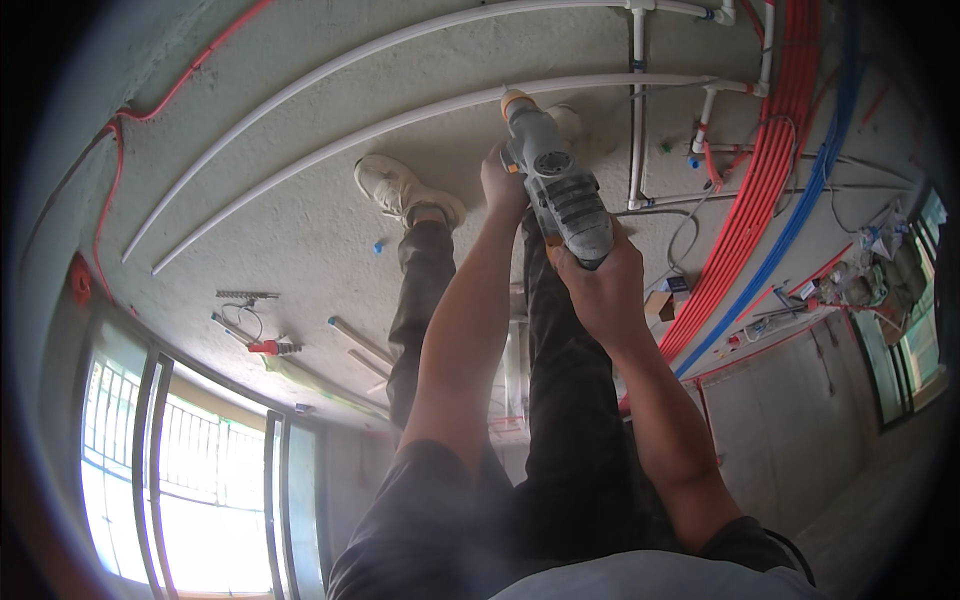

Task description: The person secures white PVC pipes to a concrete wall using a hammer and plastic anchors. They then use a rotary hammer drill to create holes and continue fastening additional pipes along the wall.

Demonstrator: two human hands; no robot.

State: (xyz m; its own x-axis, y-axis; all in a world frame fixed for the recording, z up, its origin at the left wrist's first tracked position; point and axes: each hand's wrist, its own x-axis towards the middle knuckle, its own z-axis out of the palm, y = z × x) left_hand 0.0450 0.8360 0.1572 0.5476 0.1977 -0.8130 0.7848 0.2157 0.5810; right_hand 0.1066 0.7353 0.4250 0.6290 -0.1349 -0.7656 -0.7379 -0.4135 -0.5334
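Observation:
A grey rotary hammer drill with an orange front collar is held out in front of me, its nose pointing away toward a white pipe on the concrete floor. My left hand is closed at the drill's front left side, the fingers mostly hidden behind the body. At the rear end, my right hand wraps round the drill's handle. Whether a finger presses the trigger is hidden. The drill's tip overlaps the white pipe in view; I cannot tell if they touch.
Red conduits and blue conduits run along the floor at right. My beige shoe stands near the pipes. A red-ended tool lies at left. Piled materials are at far right, and a window is at lower left.

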